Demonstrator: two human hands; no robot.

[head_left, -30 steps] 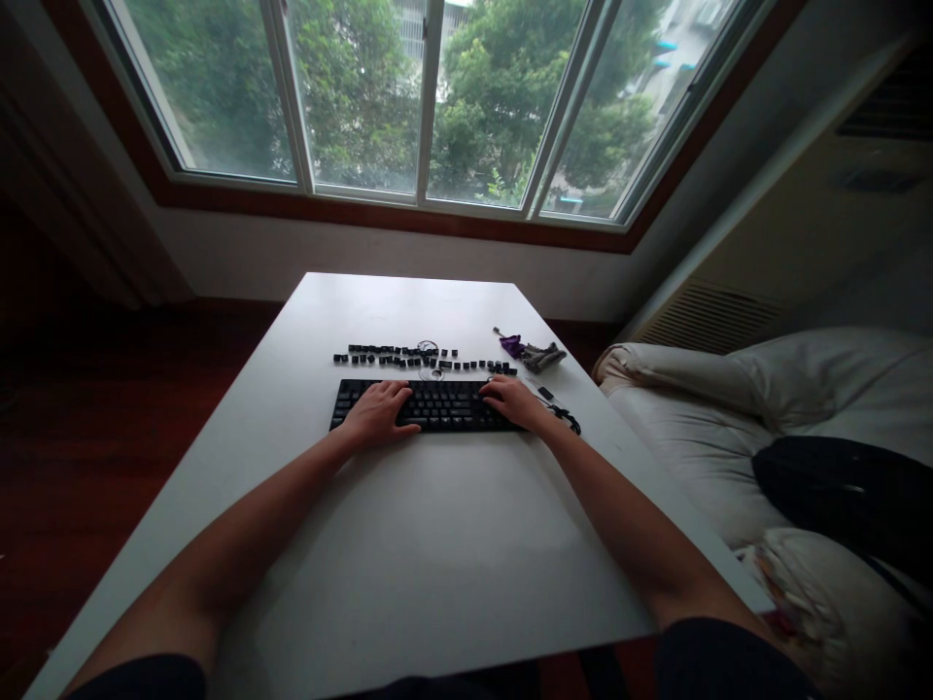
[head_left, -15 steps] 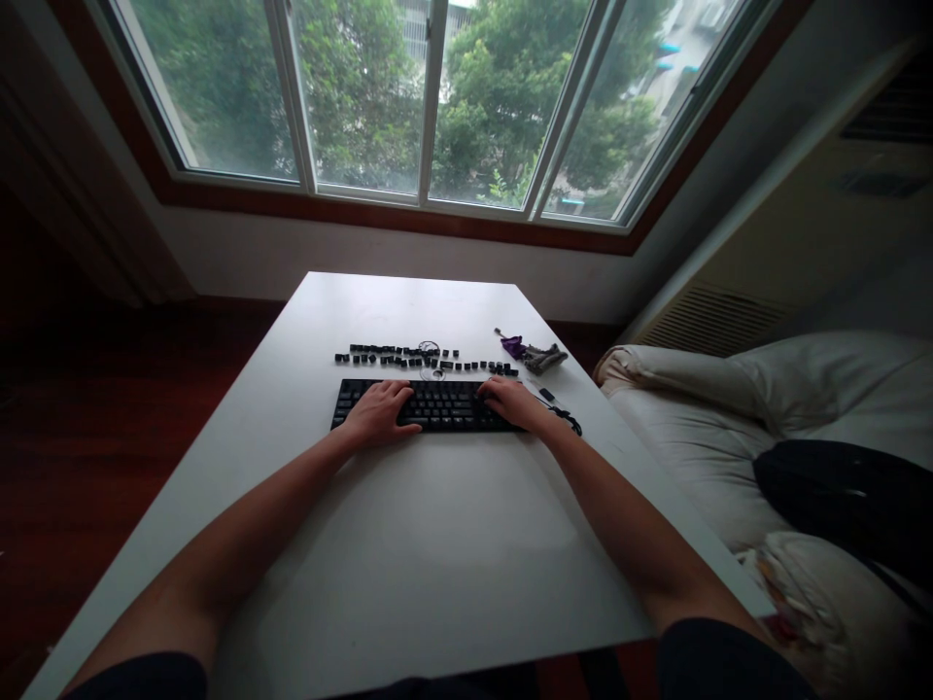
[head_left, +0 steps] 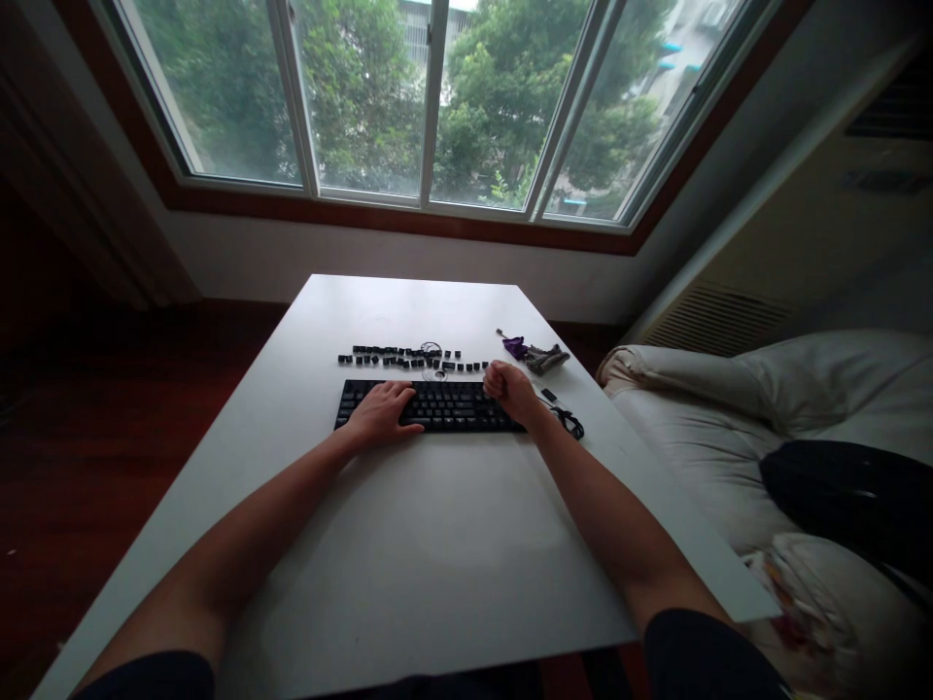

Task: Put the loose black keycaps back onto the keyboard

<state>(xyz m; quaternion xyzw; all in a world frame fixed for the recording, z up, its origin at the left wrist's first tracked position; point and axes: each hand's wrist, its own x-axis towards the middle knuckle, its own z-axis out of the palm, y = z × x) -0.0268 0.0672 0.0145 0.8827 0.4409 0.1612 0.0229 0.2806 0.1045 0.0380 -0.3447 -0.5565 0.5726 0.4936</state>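
Note:
A black keyboard (head_left: 452, 401) lies crosswise on the white table (head_left: 430, 544). My left hand (head_left: 382, 412) rests over its left part, open, with fingers flat on the keys and the thumb stretched out near the front edge. Over the keyboard's right part is my right hand (head_left: 509, 391), closed in a fist, with no object showing in it. The fist hides the keys under it. Just behind the keyboard, loose black keycaps (head_left: 397, 363) stand in two rough rows, the right end of the nearer row being covered by my right hand.
Thin wire loops (head_left: 431, 347) lie among the keycaps. At the back right are a purple item (head_left: 514, 347) and a grey cloth-like bundle (head_left: 546, 360). A black cable (head_left: 570, 422) coils right of the keyboard. Beyond the table's right edge stands a pale sofa (head_left: 692, 408).
My right hand has lifted from the keys and curled into a fist, now hiding some keycaps behind the keyboard. My left hand has stayed on the keyboard.

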